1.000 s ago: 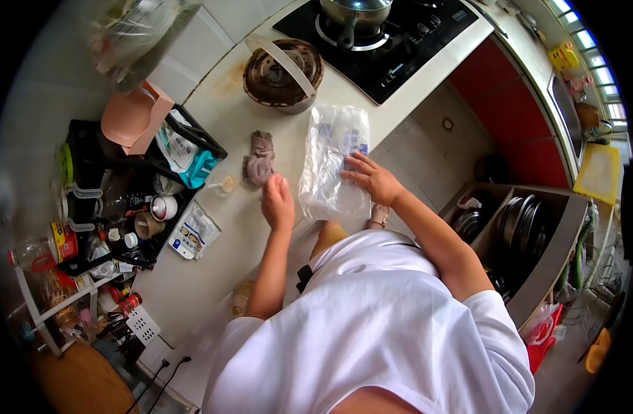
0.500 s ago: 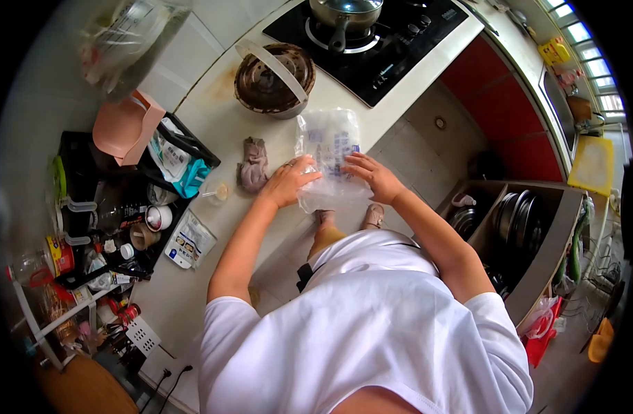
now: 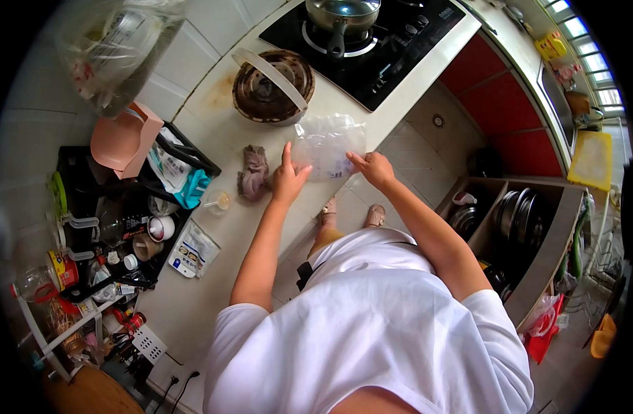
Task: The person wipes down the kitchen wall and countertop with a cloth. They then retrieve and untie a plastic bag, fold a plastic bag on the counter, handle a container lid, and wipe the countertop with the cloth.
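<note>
A clear plastic bag (image 3: pixel 327 141) with faint blue print lies folded at the counter's front edge, its lower right part over the edge. At its left side is my left hand (image 3: pixel 287 181), thumb laid over the bag and forefinger stretched along the side. My right hand (image 3: pixel 374 168) holds the right side, a digit pointing in over the film and the other fingers curled. Fingers beneath the film are hidden. A crumpled greyish-mauve cloth (image 3: pixel 254 172) lies left of my left hand. Beyond the bag stands a brown-lidded pot or bucket (image 3: pixel 271 86) with a pale handle.
A black gas hob (image 3: pixel 392 55) carries a lidded pan (image 3: pixel 343 17). At left are a crowded black rack (image 3: pixel 116 228), a pink container (image 3: pixel 123 141), a small clear cup (image 3: pixel 217 201) and a white packet (image 3: pixel 193 250). An open drawer (image 3: pixel 517 228) of pans is at right.
The bag's near part has been folded away from me, so it looks shorter and its print is mostly covered. My hands have shifted to its two sides, fingers no longer flat across it.
</note>
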`<state>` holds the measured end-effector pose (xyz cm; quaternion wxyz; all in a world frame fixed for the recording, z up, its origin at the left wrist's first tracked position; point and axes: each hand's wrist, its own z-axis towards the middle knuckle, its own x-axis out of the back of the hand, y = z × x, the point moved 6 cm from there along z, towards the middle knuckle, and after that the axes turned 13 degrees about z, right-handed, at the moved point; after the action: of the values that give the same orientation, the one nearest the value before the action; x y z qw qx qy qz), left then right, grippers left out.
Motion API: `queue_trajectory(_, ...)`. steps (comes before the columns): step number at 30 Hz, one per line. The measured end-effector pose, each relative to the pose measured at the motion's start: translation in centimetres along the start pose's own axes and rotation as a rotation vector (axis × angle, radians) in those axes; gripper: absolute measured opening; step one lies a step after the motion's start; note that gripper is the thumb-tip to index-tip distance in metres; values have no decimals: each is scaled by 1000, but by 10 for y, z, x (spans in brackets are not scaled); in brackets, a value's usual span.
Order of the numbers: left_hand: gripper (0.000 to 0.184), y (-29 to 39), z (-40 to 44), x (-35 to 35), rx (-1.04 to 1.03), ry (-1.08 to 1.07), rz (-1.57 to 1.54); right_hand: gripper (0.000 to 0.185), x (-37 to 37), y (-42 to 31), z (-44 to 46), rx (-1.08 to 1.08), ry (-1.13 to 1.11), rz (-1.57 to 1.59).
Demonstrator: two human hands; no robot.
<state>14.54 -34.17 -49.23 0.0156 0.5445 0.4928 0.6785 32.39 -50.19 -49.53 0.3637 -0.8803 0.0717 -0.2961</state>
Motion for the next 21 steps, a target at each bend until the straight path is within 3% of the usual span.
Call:
queue_trajectory(3,75,-10,-1,-4,84,46,28,63,-2,-3,7,-4,51,-63)
queue_trajectory(9,77,-16,-7,-8,-125,217,-28,63,-2,-6,9,22,128,-175)
queue_trajectory(12,68,-19,-6,-9,-102,214,-78,63,-3,-5,11,57,181,-214)
queue_trajectory(15,58,-30,-4,-20,81,125,-303,63,0,-17,5,54,179,-245)
queue_trajectory(17,49,-25,-6,-16,106,199,-59,62,-1,-16,4,23,154,-267)
queue_trajectory(18,49,-22,-5,-17,106,197,-60,62,-2,-17,5,71,197,-289)
queue_trajectory(20,52,-14,-6,-14,159,267,343,62,-3,-16,8,118,239,-311)
queue_trajectory(21,52,-5,-6,-11,159,266,343,62,-3,-16,9,123,247,-332)
